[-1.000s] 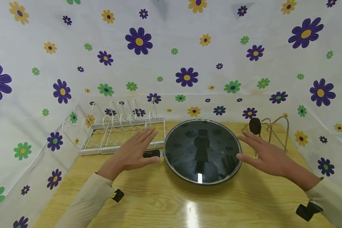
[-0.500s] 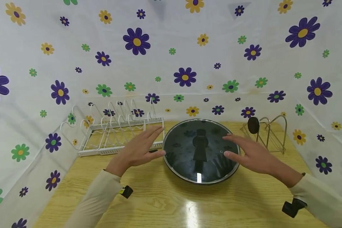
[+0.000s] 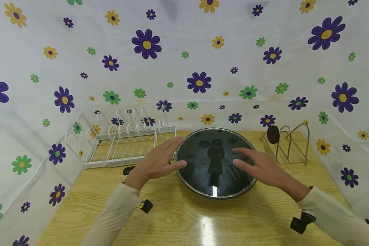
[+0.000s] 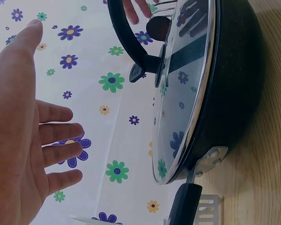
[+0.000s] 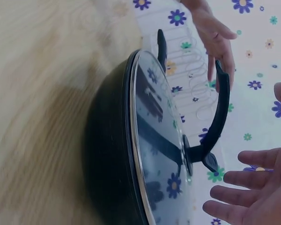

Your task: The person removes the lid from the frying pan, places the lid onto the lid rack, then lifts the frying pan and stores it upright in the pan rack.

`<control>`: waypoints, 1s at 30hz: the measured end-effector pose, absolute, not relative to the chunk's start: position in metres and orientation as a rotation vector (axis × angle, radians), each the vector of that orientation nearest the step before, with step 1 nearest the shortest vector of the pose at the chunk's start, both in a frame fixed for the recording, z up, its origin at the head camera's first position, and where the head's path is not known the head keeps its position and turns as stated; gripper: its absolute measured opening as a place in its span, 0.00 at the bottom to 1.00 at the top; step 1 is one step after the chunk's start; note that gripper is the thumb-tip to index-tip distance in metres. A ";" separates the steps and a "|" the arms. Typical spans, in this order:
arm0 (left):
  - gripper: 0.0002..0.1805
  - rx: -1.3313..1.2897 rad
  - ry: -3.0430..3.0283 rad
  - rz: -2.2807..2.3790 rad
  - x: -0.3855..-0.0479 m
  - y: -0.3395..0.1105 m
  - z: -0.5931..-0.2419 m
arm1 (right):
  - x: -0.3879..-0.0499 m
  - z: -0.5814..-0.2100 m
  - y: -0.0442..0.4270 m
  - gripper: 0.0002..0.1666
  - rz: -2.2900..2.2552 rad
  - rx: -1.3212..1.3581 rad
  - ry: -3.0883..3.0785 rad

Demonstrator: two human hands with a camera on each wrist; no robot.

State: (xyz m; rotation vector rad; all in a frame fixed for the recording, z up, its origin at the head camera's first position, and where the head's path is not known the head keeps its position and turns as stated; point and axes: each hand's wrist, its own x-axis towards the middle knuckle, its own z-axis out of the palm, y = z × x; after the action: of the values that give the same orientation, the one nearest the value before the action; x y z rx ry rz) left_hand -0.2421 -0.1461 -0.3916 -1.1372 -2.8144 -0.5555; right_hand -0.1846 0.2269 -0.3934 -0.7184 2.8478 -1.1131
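Note:
A dark pan (image 4: pixel 243 70) stands on the wooden table, covered by a glass lid (image 3: pixel 200 181) with a metal rim. From the lid's middle rises a black curved handle (image 3: pixel 216 159). The pan's long black handle (image 4: pixel 185 206) points left, partly hidden in the head view behind my left hand (image 3: pixel 160 162). That hand hovers over the lid's left edge, fingers extended, holding nothing. Over the lid's right part is my right hand (image 3: pixel 264 167), its fingers relaxed and nothing in them. Both wrist views show a gap between the hands and the lid.
At the back left, a white wire dish rack (image 3: pixel 126 160) lies close to the pan. A smaller metal wire rack (image 3: pixel 290 143) stands at the back right, with a dark oval object (image 3: pixel 273 134) at its front. Flower-printed sheeting (image 3: pixel 172 51) encloses the table.
Both hands have moved inward: the left one rightward from beside the pan to the lid's edge, the right one leftward over the lid. The pan and lid stay in place.

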 end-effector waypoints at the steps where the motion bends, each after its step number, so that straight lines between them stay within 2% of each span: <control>1: 0.52 -1.136 -2.816 -0.554 -0.242 -0.145 -0.392 | -0.185 -0.394 0.226 0.30 -1.157 -0.704 2.815; 8: 0.55 -1.169 -2.784 -0.543 -0.246 -0.137 -0.392 | -0.191 -0.401 0.215 0.31 -1.522 -0.585 2.521; 15: 0.56 -1.159 -2.803 -0.537 -0.249 -0.131 -0.390 | -0.200 -0.403 0.205 0.45 -1.866 -0.334 1.991; 18: 0.56 -1.150 -2.812 -0.541 -0.250 -0.129 -0.390 | -0.199 -0.405 0.201 0.48 -1.932 -0.273 1.836; 24: 0.55 -1.159 -2.800 -0.542 -0.253 -0.125 -0.390 | -0.199 -0.410 0.192 0.49 -2.032 -0.193 1.673; 30: 0.56 -1.181 -2.781 -0.546 -0.257 -0.119 -0.391 | -0.201 -0.418 0.181 0.45 -2.178 -0.067 1.450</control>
State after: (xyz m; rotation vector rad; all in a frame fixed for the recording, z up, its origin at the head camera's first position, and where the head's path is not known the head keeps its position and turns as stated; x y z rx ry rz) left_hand -0.2574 -0.1187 -0.3907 -1.1808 -2.7814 -0.5461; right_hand -0.2009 0.1807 -0.4183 -0.0675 1.4497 -2.1777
